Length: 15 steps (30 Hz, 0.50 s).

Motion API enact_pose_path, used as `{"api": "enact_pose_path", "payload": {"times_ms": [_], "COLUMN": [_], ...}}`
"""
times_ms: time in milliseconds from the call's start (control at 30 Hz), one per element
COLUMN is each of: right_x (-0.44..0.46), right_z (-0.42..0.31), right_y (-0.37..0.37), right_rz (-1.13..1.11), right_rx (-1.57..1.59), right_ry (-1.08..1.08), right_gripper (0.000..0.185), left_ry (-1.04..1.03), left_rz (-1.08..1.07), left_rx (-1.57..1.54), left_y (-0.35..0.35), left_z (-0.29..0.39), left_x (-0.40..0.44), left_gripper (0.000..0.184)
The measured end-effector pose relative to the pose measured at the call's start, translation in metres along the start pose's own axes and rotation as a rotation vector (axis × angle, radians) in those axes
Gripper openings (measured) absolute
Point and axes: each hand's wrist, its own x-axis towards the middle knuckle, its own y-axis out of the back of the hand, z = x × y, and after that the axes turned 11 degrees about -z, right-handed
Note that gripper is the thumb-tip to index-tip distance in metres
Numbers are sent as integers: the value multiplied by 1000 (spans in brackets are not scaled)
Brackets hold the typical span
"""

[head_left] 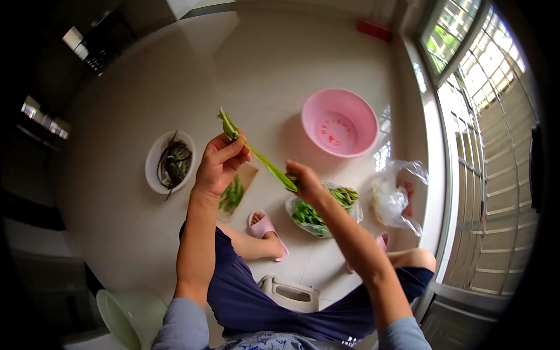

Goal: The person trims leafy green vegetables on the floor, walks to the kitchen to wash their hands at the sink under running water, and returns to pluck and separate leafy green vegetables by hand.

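Note:
My left hand (223,156) pinches a leafy green vegetable stalk (265,161) near its upper, leafy end. The stalk slants down to the right, over the floor. At its lower end my right hand (305,182) is closed, fingers curled against the stalk; what lies inside them is partly hidden. Below my right hand, a clear plastic bag of greens (309,217) stands open on the floor. Under my left wrist, several green pieces (232,193) lie on a flat brown sheet (247,175), partly covered by my arm.
A white bowl (149,169) with dark, stringy trimmings (175,160) sits to the left. A pink basin (364,111) stands ahead on the right. Near the window ledge lies a crumpled plastic bag (392,198). A pale green bucket (137,312) is at lower left, a stool (290,300) beneath me.

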Motion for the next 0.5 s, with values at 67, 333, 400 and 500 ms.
{"api": "enact_pose_path", "payload": {"times_ms": [67,333,400,500], "right_x": [56,174,169,146], "right_z": [47,170,152,123], "right_y": [-17,-19,-8,0], "right_rz": [63,166,85,12], "right_rx": [-238,-1651,-1468,-1039], "right_ry": [19,558,380,138], "right_gripper": [22,28,27,29], "left_ry": [-28,-62,-65,-36], "left_rz": [109,213,221,207], "left_rx": [-2,52,83,104], "left_y": [22,54,48,38], "left_z": [11,32,31,29], "left_x": [-9,-4,0,4], "left_gripper": [9,7,6,6]}}
